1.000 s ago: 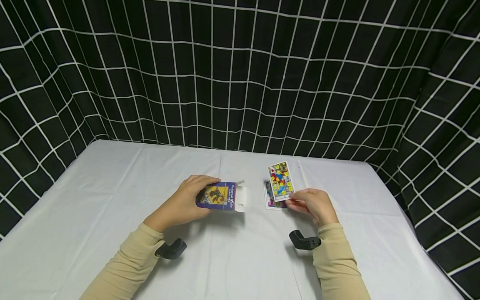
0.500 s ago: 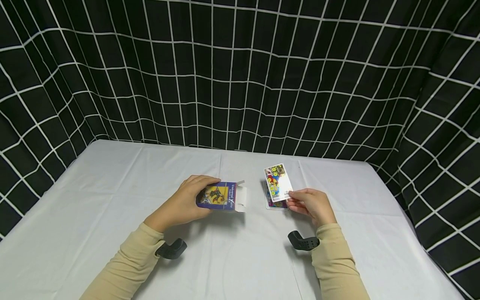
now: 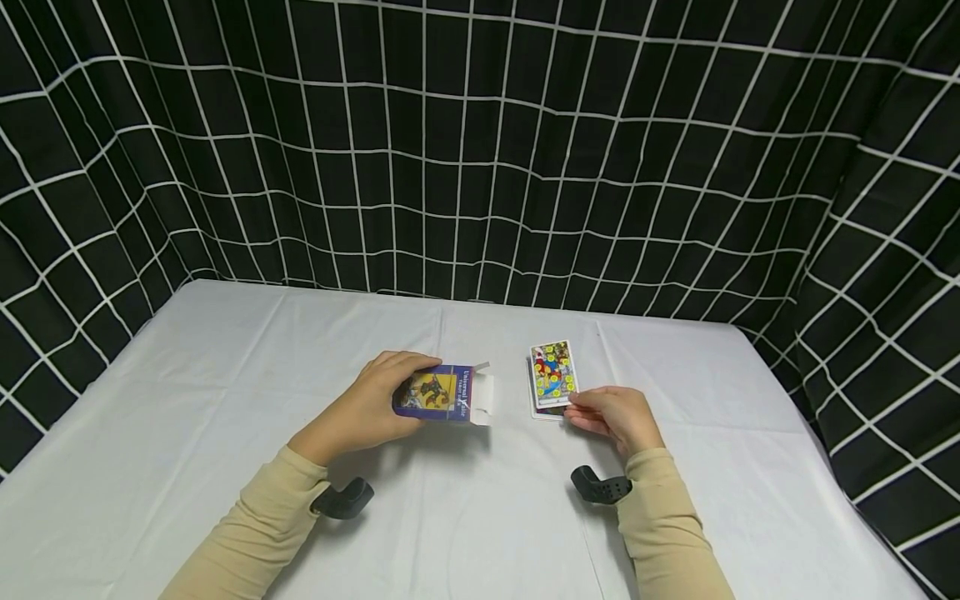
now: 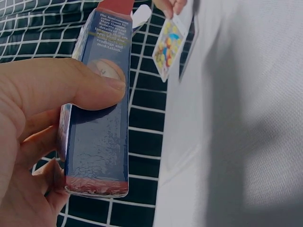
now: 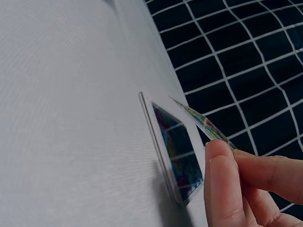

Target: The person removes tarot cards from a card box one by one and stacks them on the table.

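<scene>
My left hand [image 3: 367,408] grips a blue tarot card box [image 3: 435,392] with a yellow picture on its front. The box's white end flap [image 3: 482,395] stands open toward the right. In the left wrist view the thumb [image 4: 90,85] presses the narrow blue side of the box. My right hand [image 3: 618,417] pinches the lower right corner of a colourful tarot card [image 3: 552,373] with yellow discs. Tilted, that card hovers just over a small stack of cards [image 5: 175,151] on the table; a gap between them shows in the right wrist view.
A white cloth covers the table [image 3: 300,350]. Black curtains with a white grid [image 3: 480,150] rise behind it and at both sides. A black wrist mount [image 3: 343,498] sits on the left wrist and another mount [image 3: 600,485] on the right.
The right hand has moved slightly left and toward me, bringing the pinched card lower and more squarely over the stack. The left hand and box have stayed still.
</scene>
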The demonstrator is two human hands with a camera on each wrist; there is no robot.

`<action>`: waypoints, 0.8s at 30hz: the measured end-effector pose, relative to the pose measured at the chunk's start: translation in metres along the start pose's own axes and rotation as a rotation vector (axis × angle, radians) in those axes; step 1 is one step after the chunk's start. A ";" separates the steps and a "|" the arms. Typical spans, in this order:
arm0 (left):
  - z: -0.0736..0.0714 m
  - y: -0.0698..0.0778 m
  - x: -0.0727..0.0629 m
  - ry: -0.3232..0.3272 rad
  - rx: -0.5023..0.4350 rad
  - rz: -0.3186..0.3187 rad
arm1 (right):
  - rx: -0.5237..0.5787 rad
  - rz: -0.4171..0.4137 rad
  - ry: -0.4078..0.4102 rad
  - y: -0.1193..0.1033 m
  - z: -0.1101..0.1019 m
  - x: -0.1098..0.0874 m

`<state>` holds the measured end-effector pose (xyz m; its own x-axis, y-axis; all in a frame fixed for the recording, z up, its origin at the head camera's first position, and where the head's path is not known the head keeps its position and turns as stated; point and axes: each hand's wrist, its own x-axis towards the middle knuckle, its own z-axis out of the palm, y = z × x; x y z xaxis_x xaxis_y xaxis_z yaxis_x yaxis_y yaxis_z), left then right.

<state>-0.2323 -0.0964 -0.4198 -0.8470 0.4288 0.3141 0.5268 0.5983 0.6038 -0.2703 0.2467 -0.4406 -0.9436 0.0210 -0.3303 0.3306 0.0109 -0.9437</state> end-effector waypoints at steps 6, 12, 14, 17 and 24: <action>0.000 0.000 0.000 -0.002 -0.002 0.000 | 0.002 0.019 0.012 0.004 0.001 0.003; 0.000 0.000 0.000 -0.002 0.002 0.003 | 0.000 0.056 0.028 0.007 0.002 0.005; 0.000 -0.001 0.000 -0.001 0.003 0.005 | -0.017 0.068 0.035 0.008 0.002 0.005; 0.001 -0.001 0.000 0.000 0.004 0.007 | -0.056 0.083 0.038 0.010 0.002 0.004; 0.001 -0.003 0.000 -0.001 0.005 0.005 | -0.155 0.090 0.028 0.011 0.002 0.003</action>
<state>-0.2336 -0.0971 -0.4224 -0.8442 0.4326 0.3164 0.5315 0.5994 0.5986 -0.2693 0.2450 -0.4517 -0.9102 0.0567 -0.4102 0.4139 0.1621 -0.8958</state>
